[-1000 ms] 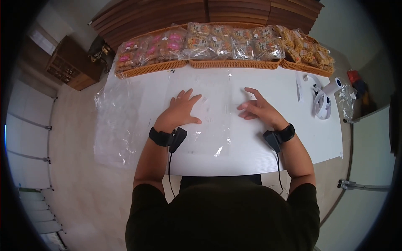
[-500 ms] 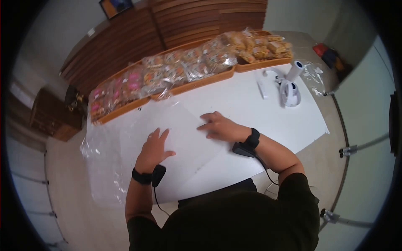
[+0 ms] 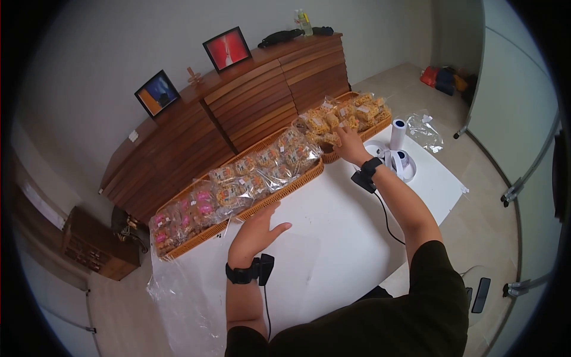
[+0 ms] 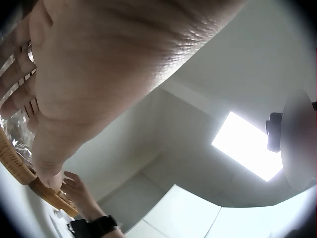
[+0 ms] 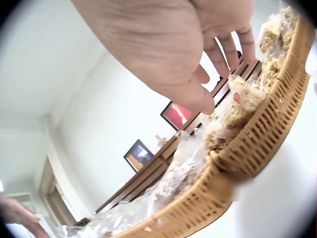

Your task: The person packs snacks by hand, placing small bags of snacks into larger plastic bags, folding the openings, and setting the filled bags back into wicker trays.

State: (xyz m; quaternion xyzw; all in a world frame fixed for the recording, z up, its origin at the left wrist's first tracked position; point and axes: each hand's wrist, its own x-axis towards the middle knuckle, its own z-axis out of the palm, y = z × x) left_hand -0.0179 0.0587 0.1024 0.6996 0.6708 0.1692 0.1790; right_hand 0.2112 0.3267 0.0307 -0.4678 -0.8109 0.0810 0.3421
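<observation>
My right hand [image 3: 351, 146] reaches over the right wicker basket [image 3: 333, 156], which holds clear bags of yellow crunchy snacks [image 3: 351, 116]. Its thumb and fingers stand apart; in the right wrist view the thumb tip is right at one snack bag [image 5: 242, 104]. My left hand [image 3: 256, 233] is held with fingers extended and thumb out, in front of the long middle basket [image 3: 291, 185]. That basket is full of clear-wrapped snack packs [image 3: 253, 181]. A flat, clear plastic sheet [image 3: 285, 253] lies on the white table below the left hand.
Pink-labelled packs [image 3: 196, 208] fill the left end of the basket row. More clear plastic [image 3: 184, 297] hangs over the table's left side. At the right stand a white roll [image 3: 398, 134] and a coil of white tape [image 3: 401, 163]. A wooden cabinet [image 3: 250, 104] is behind.
My right hand has gone from above the plastic sheet to the right basket's snack bags. My left hand has moved forward, close to the middle basket. The head view has turned and lifted.
</observation>
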